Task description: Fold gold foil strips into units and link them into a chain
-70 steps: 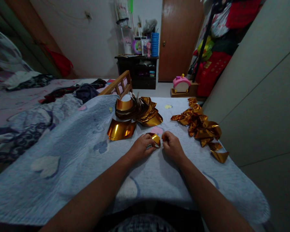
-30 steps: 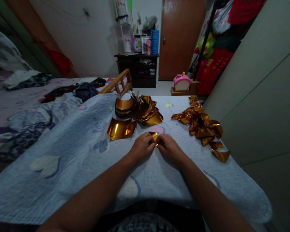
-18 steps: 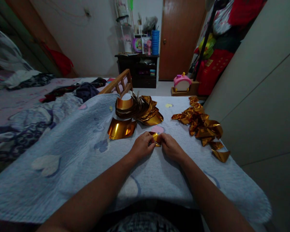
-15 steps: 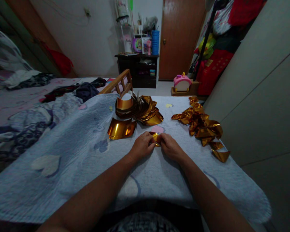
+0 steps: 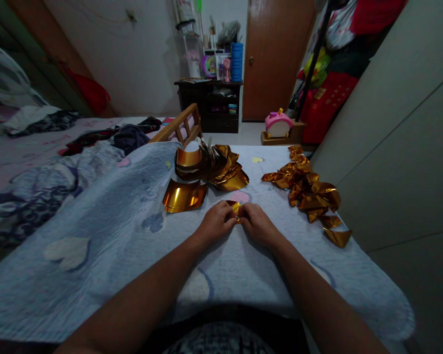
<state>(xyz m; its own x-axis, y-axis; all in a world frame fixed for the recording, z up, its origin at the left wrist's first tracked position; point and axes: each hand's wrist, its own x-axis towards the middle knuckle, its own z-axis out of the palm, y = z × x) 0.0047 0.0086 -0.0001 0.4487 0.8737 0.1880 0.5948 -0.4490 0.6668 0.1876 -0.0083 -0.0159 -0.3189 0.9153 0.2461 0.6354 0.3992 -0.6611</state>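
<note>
Between my two hands is a small sheet of shiny gold foil paper (image 5: 236, 207), its near edge bent up under the fingertips. My left hand (image 5: 218, 220) pinches its left side, and my right hand (image 5: 256, 222) pinches the right side close by. Both hands rest low over the blue cloth, and the fingers cover much of the sheet. Just beyond my left hand lie a few curved gold sheets (image 5: 185, 195), with a thick fanned stack of gold foil paper (image 5: 210, 164) behind them. Folded gold foil pieces (image 5: 306, 189) form a heap to the right.
A pale blue quilted cloth (image 5: 121, 250) with heart patterns covers the surface. At its far left edge stands a wooden rail (image 5: 179, 125). A bed with rumpled clothes (image 5: 66, 172) is on the left; a pale cabinet (image 5: 402, 162) borders the right side.
My fingertips have drawn slightly closer together on the foil sheet, and its near edge shows less between them. The stack and the heap lie as before.
</note>
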